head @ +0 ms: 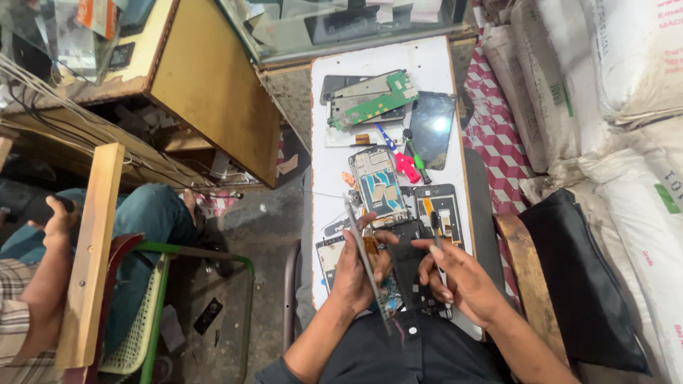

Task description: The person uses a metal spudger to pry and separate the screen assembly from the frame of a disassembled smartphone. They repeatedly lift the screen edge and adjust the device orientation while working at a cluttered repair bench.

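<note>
Head view: near the white board's [427, 60] front edge, the left hand [353, 274] pinches a thin phone screen panel [366, 263] edge-on, probably light, stiff and fragile, best held by its rims. The right hand [459, 277], fingers curled, grips a dark phone back cover [409, 263] and a slim tool [435, 227].

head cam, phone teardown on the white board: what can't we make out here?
- Phone in left hand: lower end hidden by the wrist and lap, head view.
- Tool in right hand: tip too small and dark to identify.
- Second person's hand, left edge: dark held thing mostly covered by fingers.
</note>
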